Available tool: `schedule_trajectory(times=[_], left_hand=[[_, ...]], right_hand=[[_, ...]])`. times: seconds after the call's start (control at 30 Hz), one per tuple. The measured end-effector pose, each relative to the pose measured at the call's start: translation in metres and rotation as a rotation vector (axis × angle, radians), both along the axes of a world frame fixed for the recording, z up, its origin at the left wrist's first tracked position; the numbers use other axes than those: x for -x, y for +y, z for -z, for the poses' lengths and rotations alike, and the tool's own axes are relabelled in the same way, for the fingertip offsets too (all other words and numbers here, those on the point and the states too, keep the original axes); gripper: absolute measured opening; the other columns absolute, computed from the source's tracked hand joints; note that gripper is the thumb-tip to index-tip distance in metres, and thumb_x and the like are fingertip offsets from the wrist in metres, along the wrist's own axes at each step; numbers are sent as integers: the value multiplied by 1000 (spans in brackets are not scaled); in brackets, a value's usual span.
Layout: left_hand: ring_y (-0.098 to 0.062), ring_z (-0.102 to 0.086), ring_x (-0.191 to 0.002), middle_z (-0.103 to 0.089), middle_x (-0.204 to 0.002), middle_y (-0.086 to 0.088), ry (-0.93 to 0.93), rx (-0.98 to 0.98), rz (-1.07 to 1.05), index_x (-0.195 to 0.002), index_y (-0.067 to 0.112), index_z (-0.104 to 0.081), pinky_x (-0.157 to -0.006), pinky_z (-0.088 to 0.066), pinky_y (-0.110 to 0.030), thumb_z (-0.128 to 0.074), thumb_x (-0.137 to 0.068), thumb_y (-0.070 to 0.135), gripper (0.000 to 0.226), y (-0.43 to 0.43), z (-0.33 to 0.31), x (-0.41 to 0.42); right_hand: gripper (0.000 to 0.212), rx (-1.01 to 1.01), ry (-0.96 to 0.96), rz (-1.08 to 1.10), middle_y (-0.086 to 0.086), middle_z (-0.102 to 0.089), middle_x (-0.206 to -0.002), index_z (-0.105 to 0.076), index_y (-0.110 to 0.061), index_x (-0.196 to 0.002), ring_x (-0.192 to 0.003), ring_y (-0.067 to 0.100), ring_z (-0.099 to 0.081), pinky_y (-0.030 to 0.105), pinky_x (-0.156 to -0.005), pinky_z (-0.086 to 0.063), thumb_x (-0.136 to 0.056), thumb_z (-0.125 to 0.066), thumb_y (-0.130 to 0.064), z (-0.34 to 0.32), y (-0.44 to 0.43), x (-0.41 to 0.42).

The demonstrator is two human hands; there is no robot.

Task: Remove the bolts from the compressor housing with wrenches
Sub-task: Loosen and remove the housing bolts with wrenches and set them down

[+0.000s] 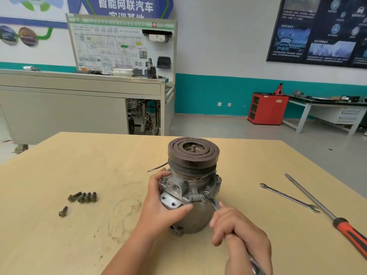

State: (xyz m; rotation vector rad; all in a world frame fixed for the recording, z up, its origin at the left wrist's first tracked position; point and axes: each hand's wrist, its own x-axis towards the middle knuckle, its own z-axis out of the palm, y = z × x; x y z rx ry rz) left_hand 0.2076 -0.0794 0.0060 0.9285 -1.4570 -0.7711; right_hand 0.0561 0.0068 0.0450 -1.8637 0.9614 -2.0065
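Grey-metal compressor housing (pixel 195 219) upright mid table (pixel 79 165), left hand (pixel 164 205) clamped round flange; right hand (pixel 242 239) fisted on wrench (pixel 213 203), ring end over front bolt (pixel 206 194). Keep ring square, brace housing, pull steadily. Loose bolts (pixel 82 197) lie left.

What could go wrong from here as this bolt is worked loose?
1. The wrench is on a flange bolt; if it slips off, the right hand could strike the compressor housing.
2. The housing stands on end with the pulley on top, steadied only by the left hand; wrench force may tip or spin it.
3. The removed bolts lie loose on the table and could roll away.
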Motion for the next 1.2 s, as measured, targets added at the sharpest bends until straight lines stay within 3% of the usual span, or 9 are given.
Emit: schedule_trajectory(times=[0.17,0.3,0.53,0.67,0.77,0.87,1.03,1.1,1.2], left_hand=[[2,-62,-81,-63,-97,20,62,-5,-32,-98,48,-47,-65,-48,-12,-81,-48,40,61,0,3,1],[0,-61,-79,-61,-97,12,25,-11,-23,-98,45,-48,-63,-47,-12,-81,-48,44,60,0,0,-1],[-19,-59,-96,-56,-110,-3,-47,-7,-58,-98,49,-45,-75,-47,-25,-79,-48,52,61,-1,-1,-3],[-25,-59,-99,-55,-113,-6,-47,-16,-35,-99,47,-45,-79,-53,-38,-80,-48,53,62,-2,0,-4],[-25,-59,-102,-54,-117,-7,-12,-43,-3,-100,45,-46,-76,-53,-31,-82,-49,50,63,-5,2,-5],[-19,-62,-99,-58,-115,-1,42,-61,30,-101,42,-48,-73,-53,-25,-83,-49,46,63,-6,3,-6],[-10,-65,-89,-63,-102,13,86,-82,50,-106,34,-47,-67,-51,-22,-84,-52,43,66,-7,4,-5],[-14,-66,-93,-63,-105,11,99,-79,44,-108,34,-47,-71,-53,-27,-83,-52,43,67,-8,6,-4],[-17,-65,-97,-62,-107,11,86,-69,37,-107,41,-47,-76,-56,-31,-81,-52,41,65,-7,9,-5]], right_hand=[[30,14,-44,-125,-24,-44,-57,-42,-28,-53,-54,6,-48,29,-92,-48,-73,-37,-7,-4,-9,1],[29,30,-100,-146,-23,-41,-56,-41,-29,-53,-52,4,-41,29,-91,-48,-67,-33,-5,2,-15,1],[40,40,-224,-151,-5,-31,-45,-35,-22,-47,-46,11,-32,28,-84,-48,-48,-23,17,5,-17,0],[24,14,-458,-284,-3,-27,-40,-32,-19,-43,-43,7,-31,23,-79,-48,-45,-31,4,-4,-21,5],[18,1,-540,-517,-1,-26,-43,-33,-21,-47,-45,12,-31,23,-81,-49,-52,-44,-8,-7,-42,26],[23,-232,-793,-884,1,-25,-48,-34,-17,-57,-48,19,-27,38,-83,-51,-63,-51,-4,-9,-70,53],[38,-631,-874,-1078,-10,-1,-45,-30,-21,-55,-38,11,-17,34,-58,-54,-49,-65,-8,-32,-120,58],[14,-552,-892,-1133,-8,-7,-42,-42,-13,-56,-38,12,-21,34,-59,-51,-65,-51,-7,-33,-117,56],[16,-285,-1088,-1096,-2,-23,-46,-51,-6,-62,-41,14,-27,33,-63,-51,-70,-37,-10,-30,-85,64]])
